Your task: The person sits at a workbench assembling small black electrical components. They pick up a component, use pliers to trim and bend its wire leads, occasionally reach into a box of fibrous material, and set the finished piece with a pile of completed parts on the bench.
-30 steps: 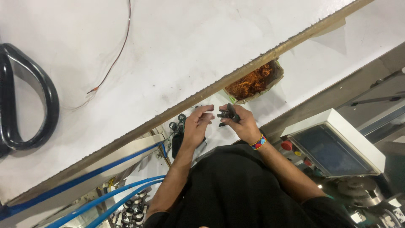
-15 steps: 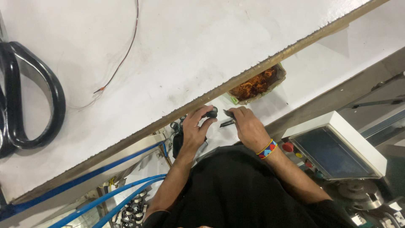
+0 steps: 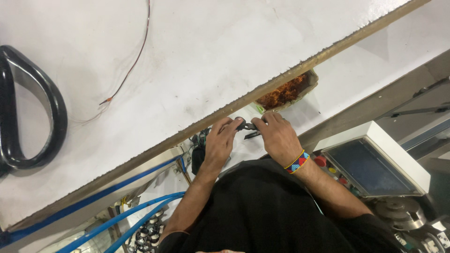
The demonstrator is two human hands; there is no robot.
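I am pinching a small black part [image 3: 247, 126] between both hands near the middle of the frame, left hand [image 3: 220, 143] gripping one end and right hand [image 3: 277, 138] clasping the other, holding it close under the table edge [image 3: 300, 70] so I can steady it.

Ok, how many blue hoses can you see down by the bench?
3. One blue hose runs along under the bench edge; two more curve together lower left, below the left hand. Others may be hidden.
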